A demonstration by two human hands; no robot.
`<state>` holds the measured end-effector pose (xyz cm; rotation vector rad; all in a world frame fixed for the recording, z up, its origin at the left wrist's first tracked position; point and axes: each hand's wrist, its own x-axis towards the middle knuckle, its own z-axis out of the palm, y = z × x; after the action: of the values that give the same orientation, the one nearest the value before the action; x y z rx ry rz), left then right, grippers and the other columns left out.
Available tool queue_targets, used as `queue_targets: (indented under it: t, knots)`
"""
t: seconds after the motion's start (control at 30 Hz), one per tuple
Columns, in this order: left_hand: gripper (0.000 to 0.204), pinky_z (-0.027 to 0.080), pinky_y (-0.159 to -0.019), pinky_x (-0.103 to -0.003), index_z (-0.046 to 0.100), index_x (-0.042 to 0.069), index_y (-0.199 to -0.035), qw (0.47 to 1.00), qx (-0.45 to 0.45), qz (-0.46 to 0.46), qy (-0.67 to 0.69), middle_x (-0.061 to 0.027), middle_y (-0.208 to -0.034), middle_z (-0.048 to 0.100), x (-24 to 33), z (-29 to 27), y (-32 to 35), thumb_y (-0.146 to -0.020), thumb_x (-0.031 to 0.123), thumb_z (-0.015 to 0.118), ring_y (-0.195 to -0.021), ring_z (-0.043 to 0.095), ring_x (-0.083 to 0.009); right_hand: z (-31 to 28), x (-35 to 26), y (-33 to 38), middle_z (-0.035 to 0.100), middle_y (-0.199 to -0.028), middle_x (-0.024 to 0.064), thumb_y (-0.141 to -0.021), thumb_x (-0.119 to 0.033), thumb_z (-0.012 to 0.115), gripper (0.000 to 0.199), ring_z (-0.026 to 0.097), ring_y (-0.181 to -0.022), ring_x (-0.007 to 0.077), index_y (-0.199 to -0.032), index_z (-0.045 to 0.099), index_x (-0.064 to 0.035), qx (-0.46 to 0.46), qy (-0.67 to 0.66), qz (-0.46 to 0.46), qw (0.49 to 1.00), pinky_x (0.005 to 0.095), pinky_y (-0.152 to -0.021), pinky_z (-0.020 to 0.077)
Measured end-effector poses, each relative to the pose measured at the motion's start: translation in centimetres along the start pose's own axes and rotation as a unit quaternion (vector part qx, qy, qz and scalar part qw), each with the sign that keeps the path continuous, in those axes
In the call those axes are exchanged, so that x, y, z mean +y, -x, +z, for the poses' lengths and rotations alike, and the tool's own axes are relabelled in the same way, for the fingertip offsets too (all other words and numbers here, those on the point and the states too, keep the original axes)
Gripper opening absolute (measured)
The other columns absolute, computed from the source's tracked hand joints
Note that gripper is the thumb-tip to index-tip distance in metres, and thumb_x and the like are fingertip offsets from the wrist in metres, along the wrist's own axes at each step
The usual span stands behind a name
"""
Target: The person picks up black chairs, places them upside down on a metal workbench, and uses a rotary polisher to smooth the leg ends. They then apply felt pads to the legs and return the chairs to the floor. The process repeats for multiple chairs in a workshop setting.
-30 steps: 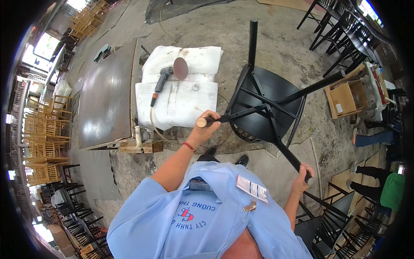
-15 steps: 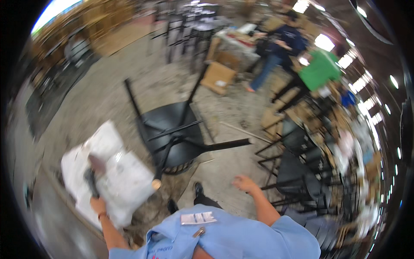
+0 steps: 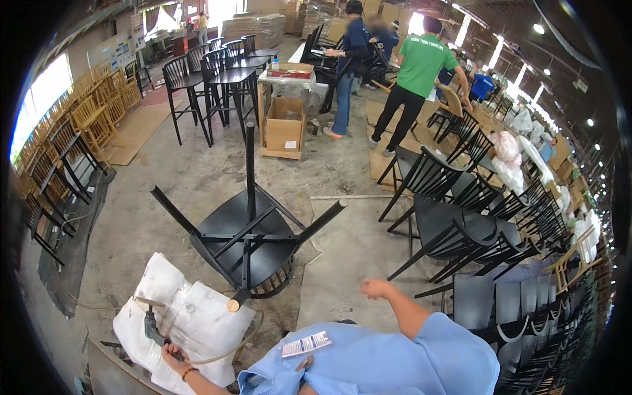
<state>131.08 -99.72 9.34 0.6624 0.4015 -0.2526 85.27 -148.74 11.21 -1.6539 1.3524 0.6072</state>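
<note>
My left hand [image 3: 175, 360] is closed round the rear end of a dark disc sander [image 3: 153, 328] with a round, tan pad. The sander is over a white padded wrap [image 3: 197, 306] at the lower left; I cannot tell whether it touches. Ahead of me a black wooden chair [image 3: 280, 240] stands upside down, legs pointing up and the underside of its seat showing. Its nearest leg ends in a bare wood tip, close to the wrap. My right hand [image 3: 376, 288] hangs in the air right of the chair, holding nothing, its fingers loosely bent and apart.
Rows of black chairs [image 3: 454, 224] fill the right side. A hose [image 3: 224, 355] runs near the sander. Beyond the chair are a worktable with a cardboard box [image 3: 285, 125], black bar stools [image 3: 227, 69], and a person in a green shirt [image 3: 421, 66]. Unpainted chairs [image 3: 99, 122] stand far left.
The view has swung to the right and steadied. The upturned chair now appears lower and further left. My left hand still holds the sander; my right hand remains free.
</note>
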Motion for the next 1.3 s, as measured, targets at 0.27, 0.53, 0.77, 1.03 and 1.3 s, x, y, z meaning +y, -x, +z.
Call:
queue_targets:
  t: [0.27,0.53,0.77,1.03,1.3]
  knots:
    - [0.044,0.039,-0.049,-0.020,0.036,-0.014,-0.131,0.950,-0.303,0.056,0.055,-0.0154,-0.115,0.059,-2.7,8.4,9.7,-0.095,0.006,0.053,-0.057,0.042,-0.0056,-3.2,-17.2,7.6,0.059,-0.133,0.0231,-0.092,-0.038,0.065,0.062,0.057,-0.125,0.0300,-0.136,0.050,0.0025,-0.012,-0.040,-0.520,0.853,0.0392,-0.103,0.0458]
    - [0.086,0.045,-0.052,-0.023,0.021,0.001,-0.154,0.835,-0.282,0.334,-0.333,-0.0116,-0.119,0.051,-13.2,23.0,29.1,-0.075,-0.006,0.056,-0.059,0.053,-0.0115,-2.1,-24.7,22.8,0.040,-0.147,0.0286,-0.086,-0.037,0.076,0.103,0.044,-0.135,0.0345,-0.156,0.006,-0.0087,-0.158,-0.250,-0.668,0.683,0.0417,-0.110,0.0403]
    - [0.070,0.050,-0.087,-0.034,0.038,-0.003,-0.142,0.609,-0.533,0.329,-0.487,-0.0186,-0.126,0.056,-24.1,22.3,32.3,-0.080,0.001,0.070,-0.103,0.061,-0.0282,-4.9,-16.5,21.1,0.060,-0.122,0.0128,-0.083,-0.019,0.077,0.081,0.061,-0.104,0.0157,-0.149,0.031,-0.0052,-0.059,-0.442,-0.626,0.640,0.0318,-0.092,0.0506]
    - [0.048,0.039,-0.106,-0.044,0.055,-0.002,-0.130,0.501,-0.222,0.515,-0.660,-0.0221,-0.128,0.058,-17.3,19.8,25.3,-0.087,0.013,0.069,-0.125,0.052,-0.0380,-9.2,-0.7,13.4,0.062,-0.113,0.0115,-0.075,-0.028,0.079,0.071,0.059,-0.104,0.0187,-0.135,0.049,-0.0063,0.064,-0.368,-0.496,0.784,0.0345,-0.090,0.0489]
    - [0.034,0.047,-0.093,-0.035,0.059,-0.004,-0.121,0.609,-0.223,0.407,-0.643,-0.0160,-0.116,0.064,-15.3,16.6,17.0,-0.096,0.020,0.058,-0.106,0.062,-0.0246,-5.9,10.4,12.9,0.068,-0.105,0.0109,-0.070,-0.025,0.080,0.062,0.064,-0.095,0.0217,-0.126,0.062,-0.0046,0.182,-0.183,-0.274,0.927,0.0341,-0.088,0.0499]
